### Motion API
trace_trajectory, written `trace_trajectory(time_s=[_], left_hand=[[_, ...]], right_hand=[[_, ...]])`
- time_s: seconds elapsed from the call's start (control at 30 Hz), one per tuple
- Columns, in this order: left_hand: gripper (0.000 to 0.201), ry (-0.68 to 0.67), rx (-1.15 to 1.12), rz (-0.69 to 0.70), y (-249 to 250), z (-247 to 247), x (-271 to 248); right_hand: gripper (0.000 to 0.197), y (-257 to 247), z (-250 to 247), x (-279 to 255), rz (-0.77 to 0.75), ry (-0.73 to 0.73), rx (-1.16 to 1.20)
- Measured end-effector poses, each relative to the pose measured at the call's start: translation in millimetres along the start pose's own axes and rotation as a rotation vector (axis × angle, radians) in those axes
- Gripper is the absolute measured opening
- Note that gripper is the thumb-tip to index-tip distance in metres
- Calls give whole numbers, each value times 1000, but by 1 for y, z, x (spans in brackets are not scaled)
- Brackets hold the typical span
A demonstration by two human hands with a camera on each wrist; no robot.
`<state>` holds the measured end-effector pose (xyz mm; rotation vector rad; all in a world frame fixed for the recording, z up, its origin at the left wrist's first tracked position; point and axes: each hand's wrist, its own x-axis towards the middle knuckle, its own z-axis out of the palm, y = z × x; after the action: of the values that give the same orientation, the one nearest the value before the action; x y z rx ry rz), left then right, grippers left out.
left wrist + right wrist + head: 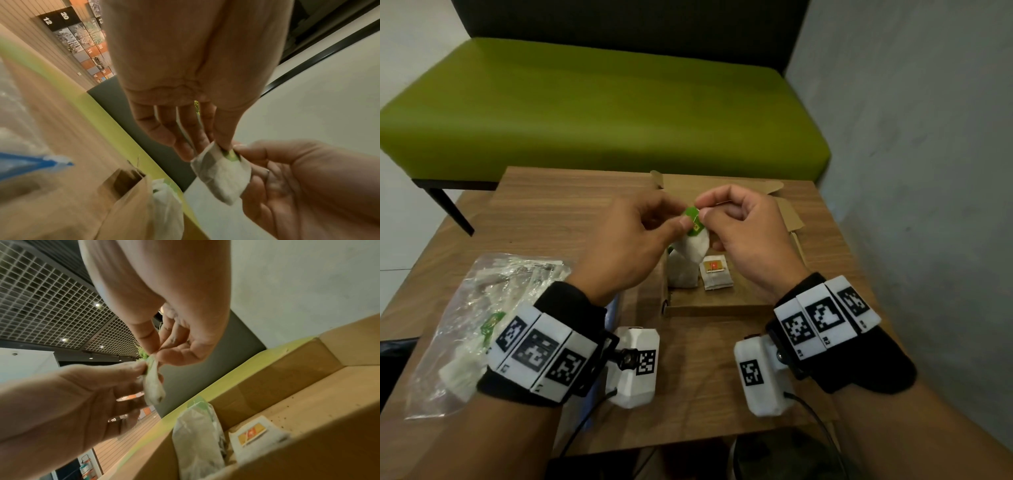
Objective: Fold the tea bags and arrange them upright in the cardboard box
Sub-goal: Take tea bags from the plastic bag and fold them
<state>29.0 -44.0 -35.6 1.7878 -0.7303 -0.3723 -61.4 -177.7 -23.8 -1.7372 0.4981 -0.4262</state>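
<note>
Both hands hold one white tea bag [693, 246] with a green tag [692, 222] above the open cardboard box [715, 310]. My left hand [678, 219] pinches the bag's top at the tag between thumb and fingers. My right hand [703, 210] pinches the same top from the other side, its other fingers curled. The bag [222, 172] hangs down between the palms, seen edge-on in the right wrist view [153, 386]. Inside the box, white tea bags [681, 270] stand upright at the left wall [197, 443]. Beside them lies a flat tea bag with a red-and-yellow tag [715, 272].
A clear plastic bag [482, 308] holding more tea bags lies on the wooden table [551, 212] to the left, its blue zip [30, 164] near my left wrist. The box flaps [787, 212] stand open at the far right. A green bench [602, 109] sits beyond the table.
</note>
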Motion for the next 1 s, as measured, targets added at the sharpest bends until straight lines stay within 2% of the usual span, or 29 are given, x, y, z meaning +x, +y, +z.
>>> trace_trajectory(time_s=[0.07,0.2,0.27,0.43,0.6,0.77,0.87,1.0], left_hand=[[4,-7,-50,-14,-3,3,-1],[6,18,-127,-33,-5,3,-2],[8,6,-84,-47,-6,4,-2],[23,-36,198,-75,-13,6,-5],[19,6,246,-246,-15,-2,-5],[18,-67,247,-320,-16,3,-9],[19,-69,238,-355,-16,5,-8],[16,-58,228,-365,-17,5,-8]], right_hand=[[6,0,-1,-1,16,-2,17],[11,9,-1,-5,88,-38,21],[4,16,-2,-9,107,-77,-29],[10,30,-9,-9,95,-145,-214],[7,37,-7,-7,142,-270,-436],[3,44,-2,-3,160,-157,-501],[10,48,4,-2,154,-82,-493],[15,47,11,-3,171,-52,-431]])
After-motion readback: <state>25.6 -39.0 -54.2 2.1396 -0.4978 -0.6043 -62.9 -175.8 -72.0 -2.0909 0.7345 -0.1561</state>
